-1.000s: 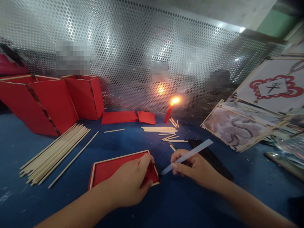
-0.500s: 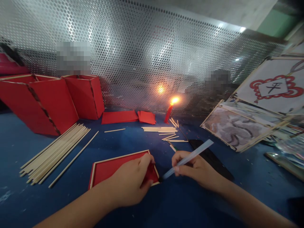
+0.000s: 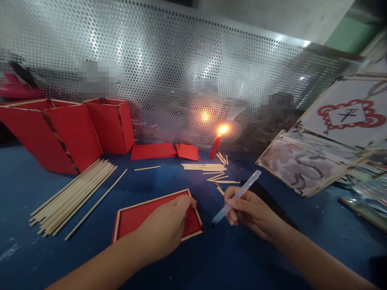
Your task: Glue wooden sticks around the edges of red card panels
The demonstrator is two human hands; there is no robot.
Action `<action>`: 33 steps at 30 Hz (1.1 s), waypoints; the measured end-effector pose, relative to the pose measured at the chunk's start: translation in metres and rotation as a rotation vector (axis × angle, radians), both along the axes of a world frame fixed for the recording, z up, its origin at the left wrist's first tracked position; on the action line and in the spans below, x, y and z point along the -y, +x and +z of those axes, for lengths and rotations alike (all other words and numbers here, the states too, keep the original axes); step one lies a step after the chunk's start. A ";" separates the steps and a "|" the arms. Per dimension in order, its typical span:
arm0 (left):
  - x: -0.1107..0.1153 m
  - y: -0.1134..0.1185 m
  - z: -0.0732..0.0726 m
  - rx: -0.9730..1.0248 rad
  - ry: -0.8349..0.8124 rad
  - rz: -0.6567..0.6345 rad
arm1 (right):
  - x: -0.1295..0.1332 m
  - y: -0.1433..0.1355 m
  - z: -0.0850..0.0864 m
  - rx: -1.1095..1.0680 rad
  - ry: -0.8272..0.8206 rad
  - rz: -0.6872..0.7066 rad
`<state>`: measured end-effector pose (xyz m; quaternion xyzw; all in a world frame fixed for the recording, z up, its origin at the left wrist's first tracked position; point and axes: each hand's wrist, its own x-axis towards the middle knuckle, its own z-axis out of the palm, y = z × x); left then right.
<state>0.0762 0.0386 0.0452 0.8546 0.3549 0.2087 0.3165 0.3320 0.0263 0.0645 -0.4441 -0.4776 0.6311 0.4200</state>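
On the blue table, a red panel edged with thin wooden sticks lies tilted. My left hand is closed over its right part, fingers gripping the frame's right edge. My right hand pinches a translucent glue stick between thumb and fingers. The stick's dark lower tip points down-left, a short gap from the frame's dark lower-right corner. Behind, a lit red candle stands upright beside short wooden sticks.
Red boxes stand at the left, near a bundle of long sticks. Red paper pieces lie at the back before a perforated metal screen. Decorated frames and a dark flat object are at the right.
My right hand has moved the glue stick away from the frame's corner, rightward and slightly up, and holds it more steeply. My left hand stays on the panel.
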 end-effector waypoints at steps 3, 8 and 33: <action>-0.005 -0.004 0.004 0.077 0.035 0.077 | -0.001 -0.001 -0.001 0.000 0.022 -0.028; -0.005 -0.005 0.003 0.041 0.056 0.073 | -0.003 -0.002 -0.001 0.017 0.052 -0.039; 0.031 0.009 0.020 -0.397 -0.032 0.087 | -0.004 -0.006 -0.006 0.197 0.244 -0.141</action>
